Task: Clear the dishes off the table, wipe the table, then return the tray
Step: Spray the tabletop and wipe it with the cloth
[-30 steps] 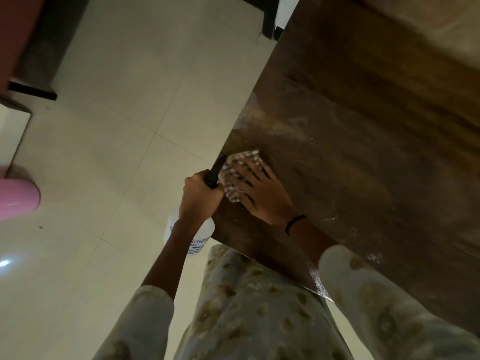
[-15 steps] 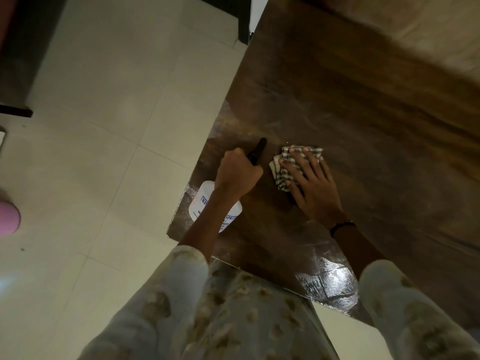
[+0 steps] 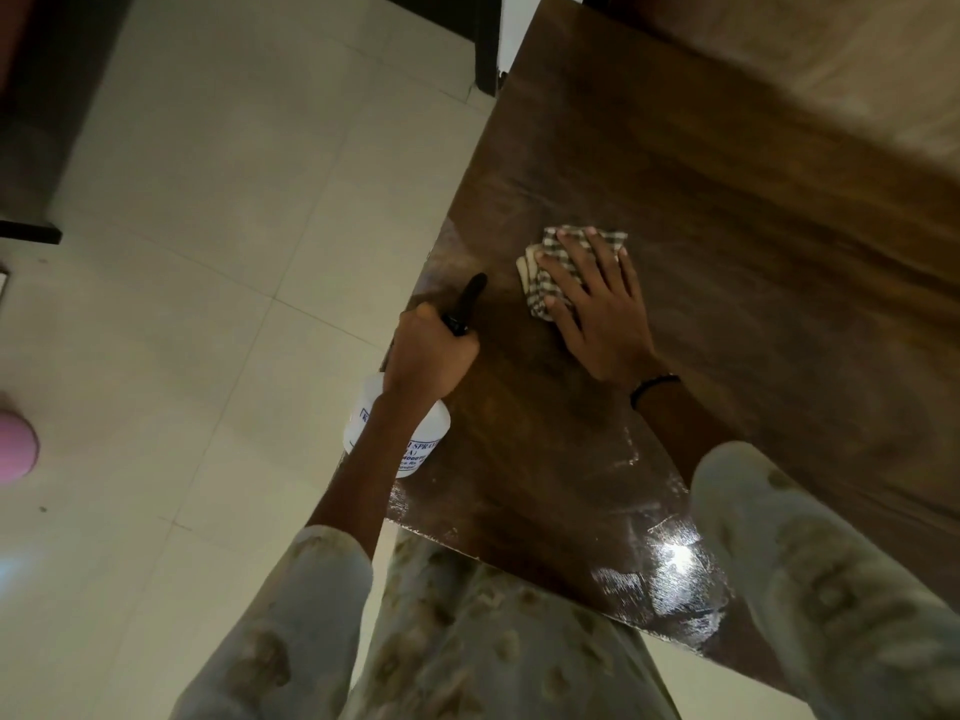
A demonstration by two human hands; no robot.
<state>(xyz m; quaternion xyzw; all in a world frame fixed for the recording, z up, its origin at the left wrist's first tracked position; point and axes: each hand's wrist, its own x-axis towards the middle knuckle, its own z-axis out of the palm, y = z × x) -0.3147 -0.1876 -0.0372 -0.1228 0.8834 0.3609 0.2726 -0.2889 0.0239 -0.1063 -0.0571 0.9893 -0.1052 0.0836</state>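
A dark wooden table [image 3: 727,262] fills the right half of the view, with wet streaks near its front corner. My right hand [image 3: 602,314] presses flat with straight fingers on a folded checked cloth [image 3: 545,283] lying on the tabletop near the left edge. My left hand [image 3: 431,356] grips the black trigger head of a white spray bottle [image 3: 400,439], held at the table's left edge with its nozzle pointing over the wood. No dishes or tray are in view.
Pale floor tiles [image 3: 208,252] spread to the left of the table. A pink round object [image 3: 15,449] sits at the far left edge. Dark furniture [image 3: 31,122] stands at the upper left. A light surface [image 3: 831,59] lies beyond the table's far side.
My right hand has slid the cloth from the table's left edge further onto the tabletop. My left hand with the spray bottle has stayed by the edge.
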